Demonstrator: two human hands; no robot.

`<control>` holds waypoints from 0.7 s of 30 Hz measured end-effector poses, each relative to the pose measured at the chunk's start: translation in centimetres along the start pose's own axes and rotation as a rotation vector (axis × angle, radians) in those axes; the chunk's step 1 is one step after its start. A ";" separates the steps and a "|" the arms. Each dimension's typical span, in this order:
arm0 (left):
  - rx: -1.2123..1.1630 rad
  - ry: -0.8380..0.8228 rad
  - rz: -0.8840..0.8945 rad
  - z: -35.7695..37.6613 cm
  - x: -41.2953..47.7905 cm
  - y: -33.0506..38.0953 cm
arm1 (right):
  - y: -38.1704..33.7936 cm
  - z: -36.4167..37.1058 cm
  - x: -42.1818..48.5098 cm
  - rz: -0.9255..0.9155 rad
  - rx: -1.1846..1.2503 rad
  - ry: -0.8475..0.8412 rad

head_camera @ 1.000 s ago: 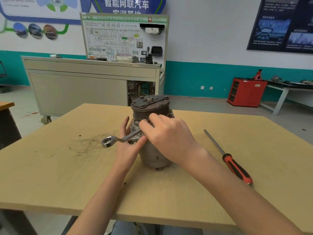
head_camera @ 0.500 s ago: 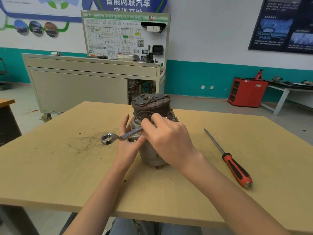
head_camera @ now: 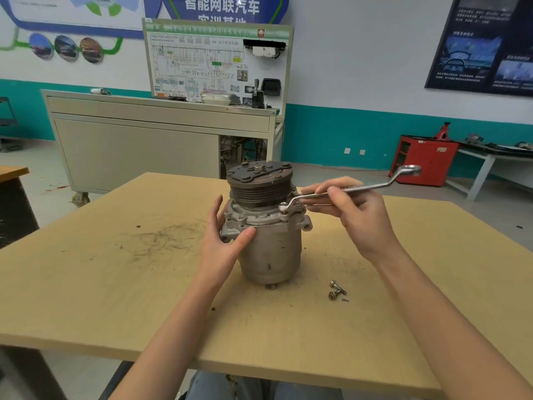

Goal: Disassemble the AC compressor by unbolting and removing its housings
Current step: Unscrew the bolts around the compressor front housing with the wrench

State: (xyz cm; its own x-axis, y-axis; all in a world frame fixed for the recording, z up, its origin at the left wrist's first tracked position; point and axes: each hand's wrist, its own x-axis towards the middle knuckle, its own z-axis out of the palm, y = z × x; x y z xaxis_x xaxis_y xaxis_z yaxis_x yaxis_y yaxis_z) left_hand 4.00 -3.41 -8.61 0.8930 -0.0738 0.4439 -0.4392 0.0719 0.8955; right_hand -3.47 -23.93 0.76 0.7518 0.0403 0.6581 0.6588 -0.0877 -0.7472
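The grey AC compressor (head_camera: 269,249) stands upright on the wooden table (head_camera: 115,284), its dark ribbed pulley (head_camera: 259,186) on top. My left hand (head_camera: 223,241) rests against its left flange, fingers straight, thumb on the front. My right hand (head_camera: 356,210) holds the shaft of a silver ring wrench (head_camera: 372,187). The wrench's near ring sits on a bolt at the right of the flange (head_camera: 288,207), and its far end points up to the right. Two loose bolts (head_camera: 336,290) lie on the table to the right of the compressor's base.
A grey cabinet with a wiring display board (head_camera: 161,140) stands behind the table. A red tool cabinet (head_camera: 424,160) and a bench (head_camera: 496,160) are at the back right. Dark scuff marks (head_camera: 164,238) cover the tabletop at left.
The wrench has gone from the compressor's left side to its right, now on a right-hand flange bolt. Two loose bolts now lie on the table. The red-handled screwdriver is out of view.
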 end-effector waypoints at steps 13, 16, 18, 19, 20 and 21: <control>0.027 0.003 -0.025 0.0 -0.2 0.4 | -0.6 -1.2 4.7 0.191 -0.005 0.165; 0.028 0.007 -0.018 0.0 -0.2 0.2 | -2.7 0.3 3.7 -0.044 -0.404 0.113; 0.032 0.009 -0.009 0.0 -0.2 0.3 | -3.6 1.9 3.0 -0.237 -0.691 0.002; 0.030 0.008 -0.004 0.0 -0.2 0.3 | -3.9 2.7 2.8 -0.316 -0.797 -0.037; 0.026 0.008 -0.002 0.0 -0.2 0.3 | -4.2 3.4 2.6 -0.380 -0.870 -0.059; 0.020 0.008 0.001 0.0 -0.2 0.4 | -4.4 3.9 2.5 -0.442 -0.926 -0.065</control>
State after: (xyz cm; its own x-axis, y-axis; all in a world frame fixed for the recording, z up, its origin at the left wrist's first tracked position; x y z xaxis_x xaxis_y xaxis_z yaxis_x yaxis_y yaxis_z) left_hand 3.67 -3.42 -8.37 0.8931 -0.0661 0.4450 -0.4423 0.0516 0.8954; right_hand -4.41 -19.53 5.31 0.4654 0.3073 0.8300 0.6180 -0.7842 -0.0562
